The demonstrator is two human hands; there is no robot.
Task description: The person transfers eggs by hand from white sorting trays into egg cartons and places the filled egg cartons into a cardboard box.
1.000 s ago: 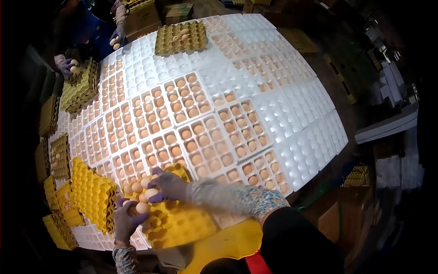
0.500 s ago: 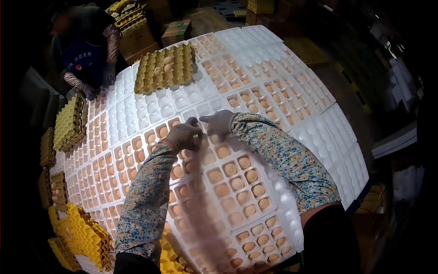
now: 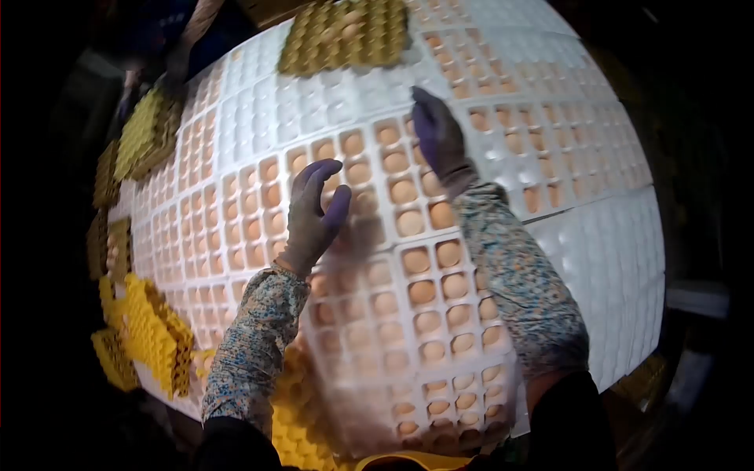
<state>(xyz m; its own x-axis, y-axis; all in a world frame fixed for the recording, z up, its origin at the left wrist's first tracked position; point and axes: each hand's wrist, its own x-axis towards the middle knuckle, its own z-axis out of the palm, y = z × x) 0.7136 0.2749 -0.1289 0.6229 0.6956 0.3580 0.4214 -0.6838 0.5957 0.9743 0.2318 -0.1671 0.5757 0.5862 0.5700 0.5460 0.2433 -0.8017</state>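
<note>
My left hand (image 3: pixel 316 216), in a thin purplish-grey glove, hovers over white foam trays (image 3: pixel 371 250) filled with brown eggs (image 3: pixel 410 223). Its thumb and fingers are apart and nothing shows between them. Farther out and to the right, my right hand (image 3: pixel 440 135) is gloved the same way. Its fingers stretch away from me above the edge of an egg-filled tray, covering some of the eggs, and I see nothing held. Flower-patterned sleeves cover both forearms.
A brown pulp egg tray (image 3: pixel 343 49) with a few eggs lies at the far side. Stacked pulp trays (image 3: pixel 144 135) stand on the left, yellow trays (image 3: pixel 157 334) at the near left. A co-worker's sleeve (image 3: pixel 203 20) shows at the far left. Foam trays (image 3: pixel 601 275) without visible eggs lie right.
My hands were close together over the trays; now they are apart, the right one farther out and the left one opened. The view has shifted, so the far pulp tray sits higher.
</note>
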